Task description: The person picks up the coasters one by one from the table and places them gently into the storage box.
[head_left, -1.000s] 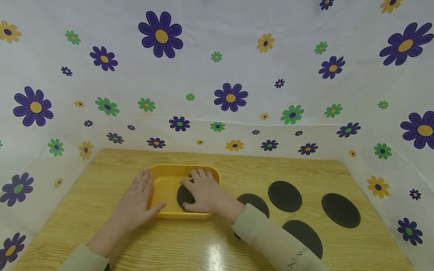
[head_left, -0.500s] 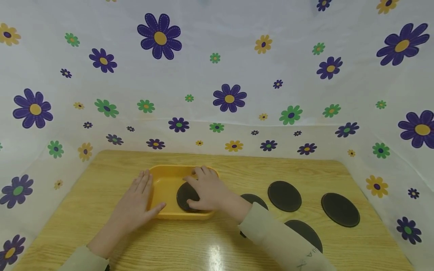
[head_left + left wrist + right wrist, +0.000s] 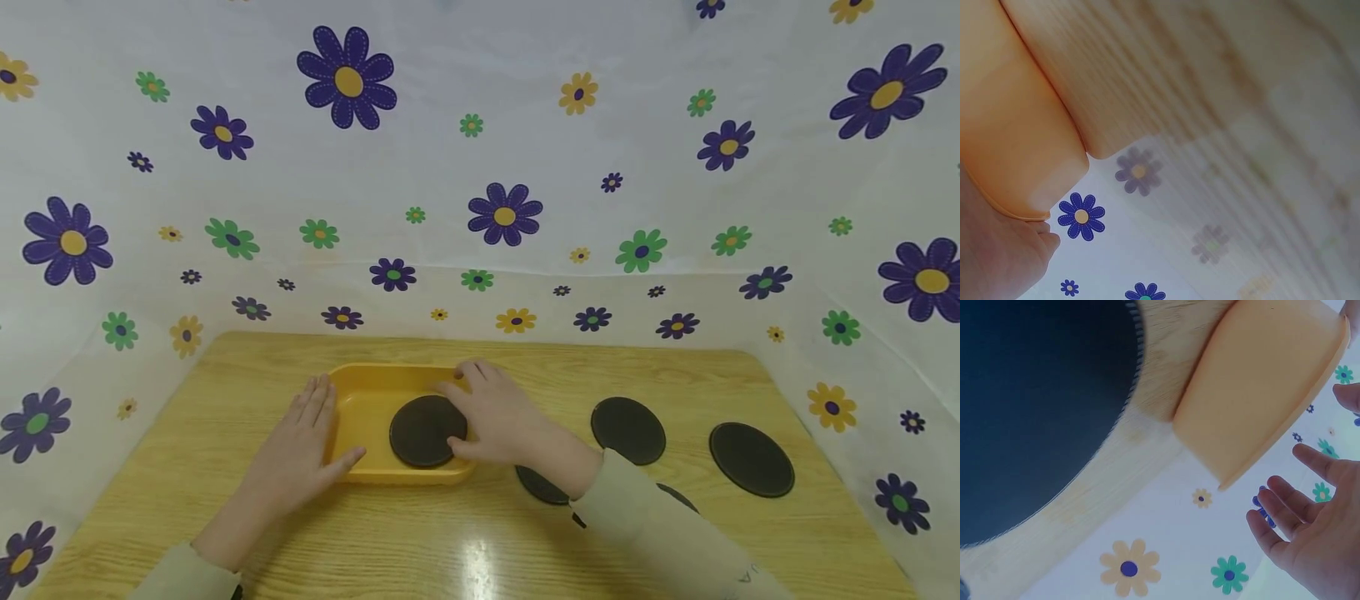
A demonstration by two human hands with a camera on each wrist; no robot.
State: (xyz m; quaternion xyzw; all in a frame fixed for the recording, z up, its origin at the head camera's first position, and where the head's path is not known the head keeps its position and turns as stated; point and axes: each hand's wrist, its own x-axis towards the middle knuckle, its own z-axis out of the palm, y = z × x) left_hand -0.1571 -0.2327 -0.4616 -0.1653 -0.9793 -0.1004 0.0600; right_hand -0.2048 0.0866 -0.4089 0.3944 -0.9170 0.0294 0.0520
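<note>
A round black coaster [image 3: 423, 432] lies flat inside the yellow tray [image 3: 363, 421], towards its right end. My right hand [image 3: 498, 417] hovers over the tray's right rim, fingers spread and relaxed; in the right wrist view that hand [image 3: 1322, 531] holds nothing. Against the tray's left side rests my left hand [image 3: 288, 450], its fingers straight along the rim and its thumb reaching over the front corner. The left wrist view shows part of this hand [image 3: 1004, 256] at the rim of the tray [image 3: 1022, 112].
On the wooden table [image 3: 360, 542] to the right lie more coasters: one behind the forearm [image 3: 628, 431], one far right [image 3: 752, 460], and two partly hidden by the right arm. A flowered white cloth [image 3: 420, 158] surrounds the table's back and sides.
My right hand has let go of the coaster in the tray and moved right, uncovering most of it. The left hand has stayed put on the tray.
</note>
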